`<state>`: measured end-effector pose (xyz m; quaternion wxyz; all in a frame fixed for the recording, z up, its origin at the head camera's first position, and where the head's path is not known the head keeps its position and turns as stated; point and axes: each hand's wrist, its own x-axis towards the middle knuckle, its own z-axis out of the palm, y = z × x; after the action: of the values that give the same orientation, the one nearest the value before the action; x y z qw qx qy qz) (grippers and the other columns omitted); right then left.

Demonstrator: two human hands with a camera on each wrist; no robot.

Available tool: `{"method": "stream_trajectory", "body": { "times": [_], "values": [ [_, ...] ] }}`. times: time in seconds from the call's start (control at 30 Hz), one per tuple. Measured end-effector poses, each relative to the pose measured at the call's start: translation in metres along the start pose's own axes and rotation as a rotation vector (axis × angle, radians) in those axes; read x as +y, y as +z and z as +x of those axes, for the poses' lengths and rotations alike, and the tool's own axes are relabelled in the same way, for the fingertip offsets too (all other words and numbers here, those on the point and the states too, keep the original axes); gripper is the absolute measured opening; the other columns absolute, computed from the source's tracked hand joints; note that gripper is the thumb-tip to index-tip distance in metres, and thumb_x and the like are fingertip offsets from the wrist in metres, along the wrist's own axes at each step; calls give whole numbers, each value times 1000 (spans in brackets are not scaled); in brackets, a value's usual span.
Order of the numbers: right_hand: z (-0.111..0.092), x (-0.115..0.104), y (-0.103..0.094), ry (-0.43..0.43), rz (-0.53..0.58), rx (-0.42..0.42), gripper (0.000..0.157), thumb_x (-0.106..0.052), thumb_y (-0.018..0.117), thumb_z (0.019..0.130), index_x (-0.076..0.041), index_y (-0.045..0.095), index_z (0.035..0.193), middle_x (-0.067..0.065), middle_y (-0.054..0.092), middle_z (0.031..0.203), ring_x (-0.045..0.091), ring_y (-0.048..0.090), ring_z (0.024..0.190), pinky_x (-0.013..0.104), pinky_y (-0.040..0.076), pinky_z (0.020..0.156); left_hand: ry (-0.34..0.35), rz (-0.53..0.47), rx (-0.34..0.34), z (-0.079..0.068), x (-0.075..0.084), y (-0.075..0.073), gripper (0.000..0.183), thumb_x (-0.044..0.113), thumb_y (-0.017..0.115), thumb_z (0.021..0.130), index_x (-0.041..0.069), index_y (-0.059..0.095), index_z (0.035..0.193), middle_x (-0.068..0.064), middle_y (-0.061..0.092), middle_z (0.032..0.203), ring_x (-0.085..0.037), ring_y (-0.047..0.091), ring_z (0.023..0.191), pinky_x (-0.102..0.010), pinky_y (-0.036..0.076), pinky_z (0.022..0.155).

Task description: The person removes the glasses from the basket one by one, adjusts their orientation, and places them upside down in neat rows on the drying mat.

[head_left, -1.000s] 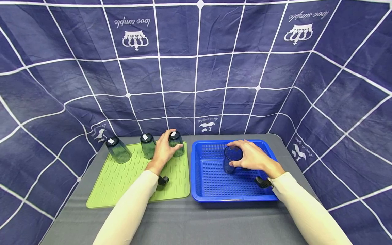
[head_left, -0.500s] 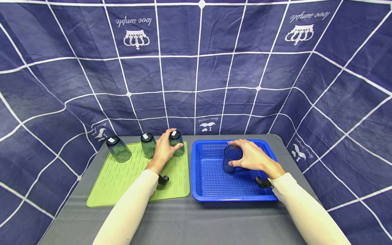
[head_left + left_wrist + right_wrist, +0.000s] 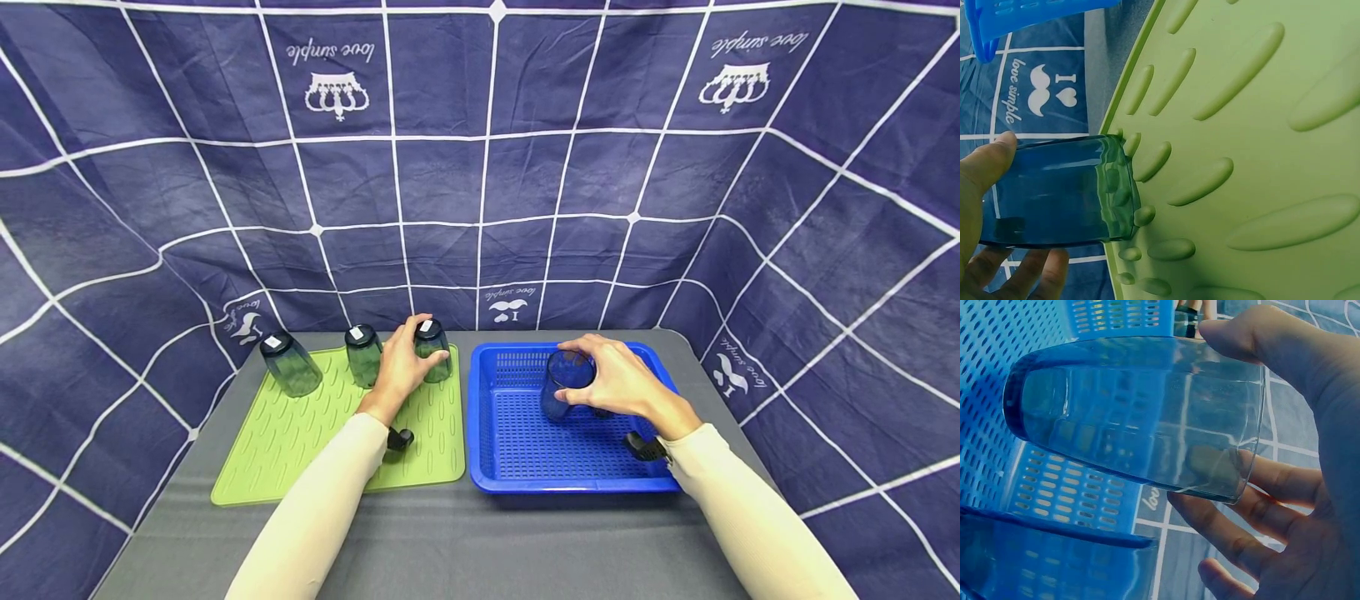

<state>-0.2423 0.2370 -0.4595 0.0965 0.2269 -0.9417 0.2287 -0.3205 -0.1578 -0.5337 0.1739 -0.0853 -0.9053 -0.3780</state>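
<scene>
On the right end of the ribbed green drying mat (image 3: 330,442), my left hand (image 3: 401,368) grips an upside-down dark-tinted drinking glass (image 3: 432,342). The left wrist view shows thumb and fingers on opposite sides of this glass (image 3: 1060,190), its rim down at the mat. My right hand (image 3: 618,379) holds a blue-tinted drinking glass (image 3: 557,400) near its open top, inside the blue plastic basket (image 3: 570,486). In the right wrist view, the thumb and fingers span that glass (image 3: 1129,419). A second glass (image 3: 1054,562) lies close beside it, mostly hidden by my hand in the head view.
Two more upturned glasses stand on the mat: one in the middle (image 3: 363,354) and one at the far left corner (image 3: 291,367). A grey table (image 3: 465,550) carries mat and basket side by side. A blue checked cloth (image 3: 442,183) hangs behind and along both sides.
Over the last half second, the glass in my right hand has shifted slightly left, and a dark part of the other glass shows under the hand. My left hand keeps its place.
</scene>
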Motion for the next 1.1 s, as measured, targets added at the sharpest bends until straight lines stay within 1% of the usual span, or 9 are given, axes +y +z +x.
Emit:
{"method": "stream_trajectory", "body": {
  "times": [0.1,0.27,0.53,0.63,0.73,0.83,0.93,1.0,1.1],
  "values": [
    [-1,-3,-2,-1,4,13,78,-52,103,79,-18,79,146,4,83,132,29,78,119,56,64,105,-9,4,-10,0,1,-1,83,24,100,96,16,57,166,-29,66,163,-57,63,151,-71,50,128],
    [-2,-9,-7,-4,3,26,78,-52,103,78,-19,80,145,0,83,124,25,77,114,51,64,99,-23,1,-22,1,0,-1,84,25,100,95,17,57,167,-29,65,163,-57,62,152,-71,50,128],
    [-4,-15,-13,-21,26,46,76,-51,103,79,-18,80,144,1,83,122,23,77,114,49,63,98,33,-10,36,2,-7,5,81,24,101,93,16,60,163,-32,69,157,-62,66,144,-75,54,120],
    [-5,-16,-14,-27,43,55,75,-50,103,80,-18,80,144,2,83,122,23,77,113,49,63,98,24,-13,24,1,-3,3,82,21,101,93,15,59,164,-32,68,158,-62,65,146,-76,52,122],
    [-7,-17,-15,-31,59,67,74,-48,103,81,-18,80,144,2,83,122,23,77,113,48,63,98,32,10,16,0,-2,3,83,22,101,93,15,59,164,-32,68,157,-61,65,145,-75,53,121],
    [-8,-19,-16,-31,76,80,72,-47,104,81,-18,80,143,1,83,122,23,77,113,47,63,96,52,-4,35,1,-10,7,83,24,102,91,16,60,163,-32,70,154,-61,67,143,-76,54,119],
    [-9,-21,-16,-30,86,94,71,-46,104,81,-18,81,142,1,83,122,22,77,112,46,63,94,92,-20,67,3,-24,14,83,28,103,90,19,61,162,-31,72,150,-62,69,139,-77,56,115],
    [-10,-23,-17,-30,92,103,72,-46,104,81,-18,81,142,1,83,123,23,77,112,46,63,93,99,-31,70,4,-27,15,83,30,103,91,21,61,162,-31,72,151,-62,69,139,-77,56,116],
    [-11,-25,-18,-32,91,125,73,-46,105,80,-17,80,143,1,84,124,22,79,111,45,64,92,75,-12,42,2,-16,9,83,29,101,93,20,59,165,-32,70,153,-60,67,142,-75,55,120]
  ]
}}
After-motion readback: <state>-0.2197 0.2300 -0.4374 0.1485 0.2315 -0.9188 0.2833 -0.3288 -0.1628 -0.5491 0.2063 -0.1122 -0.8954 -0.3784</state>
